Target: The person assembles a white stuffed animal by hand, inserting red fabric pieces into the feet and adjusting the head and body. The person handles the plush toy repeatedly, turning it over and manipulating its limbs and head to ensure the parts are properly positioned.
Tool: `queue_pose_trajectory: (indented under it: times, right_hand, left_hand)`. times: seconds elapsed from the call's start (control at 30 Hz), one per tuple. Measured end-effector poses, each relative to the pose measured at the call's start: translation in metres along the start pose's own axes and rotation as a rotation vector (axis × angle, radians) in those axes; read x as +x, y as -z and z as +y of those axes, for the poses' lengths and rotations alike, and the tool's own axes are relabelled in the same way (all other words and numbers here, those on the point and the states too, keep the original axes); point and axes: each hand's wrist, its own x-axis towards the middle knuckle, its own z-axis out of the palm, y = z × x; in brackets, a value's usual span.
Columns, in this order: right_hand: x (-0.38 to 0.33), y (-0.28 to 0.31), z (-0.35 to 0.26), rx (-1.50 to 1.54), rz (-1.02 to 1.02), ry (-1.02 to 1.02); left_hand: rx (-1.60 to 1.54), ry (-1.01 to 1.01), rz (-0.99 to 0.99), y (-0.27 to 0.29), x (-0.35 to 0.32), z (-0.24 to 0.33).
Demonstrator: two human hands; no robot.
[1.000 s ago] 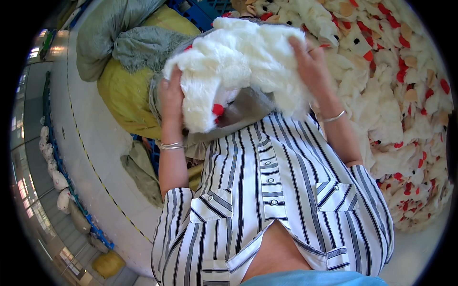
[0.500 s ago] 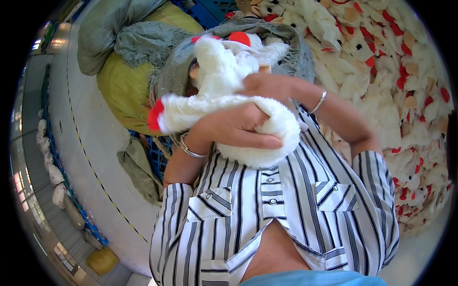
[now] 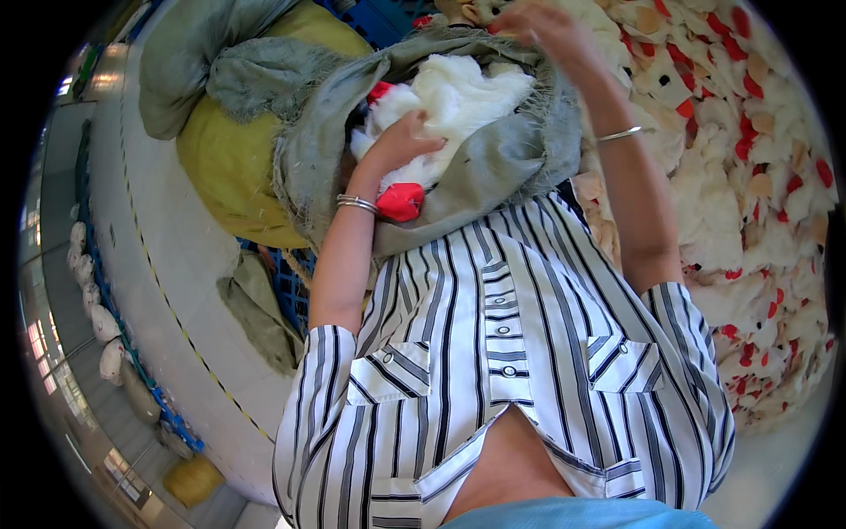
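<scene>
White plush toy pieces (image 3: 467, 95) with red parts fill the mouth of a frayed grey-green woven sack (image 3: 493, 163) in front of my body. My left hand (image 3: 405, 145) rests on the white fur inside the sack, thumb and fingers apart. Just below that hand lies a red fabric part (image 3: 401, 202). Up past the sack's far right rim is my right hand (image 3: 542, 31), beside the pile of plush skins (image 3: 705, 212). Motion smears its fingers, so what they do cannot be made out.
Stuffed yellow-green (image 3: 225, 167) and grey sacks (image 3: 181, 75) crowd the left of the open sack. A blue plastic crate (image 3: 291, 286) shows beneath, next to a crumpled grey cloth (image 3: 260, 313). Pale floor (image 3: 167, 238) with a striped line runs along the left.
The white plush toy I held against my chest is now down in the sack. My left hand has moved up and away onto it; my right hand has left it and swung up to the far right.
</scene>
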Motion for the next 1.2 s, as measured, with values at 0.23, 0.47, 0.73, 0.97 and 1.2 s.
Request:
queue_pose_trajectory:
  times: [0.23, 0.47, 0.73, 0.97, 1.2]
  right_hand:
    - [-0.028, -0.072, 0.064, -0.366, -0.382, -0.237]
    - [-0.046, -0.082, 0.006, -0.253, -0.399, 0.111]
    - [-0.025, -0.095, -0.055, -0.017, -0.013, 0.377]
    - [-0.027, -0.085, -0.086, 0.232, 0.289, 0.699]
    - [-0.082, -0.084, -0.073, -0.469, -0.223, 0.471]
  left_hand:
    - [-0.273, 0.084, -0.002, 0.034, -0.026, 0.021]
    - [-0.771, -0.159, 0.198, 0.072, -0.04, 0.102]
    - [-0.504, -0.809, 0.515, 0.11, -0.055, 0.182]
    - [-0.992, -0.355, 0.587, 0.105, -0.042, 0.141]
    - [-0.845, -0.198, 0.487, 0.089, -0.055, 0.134]
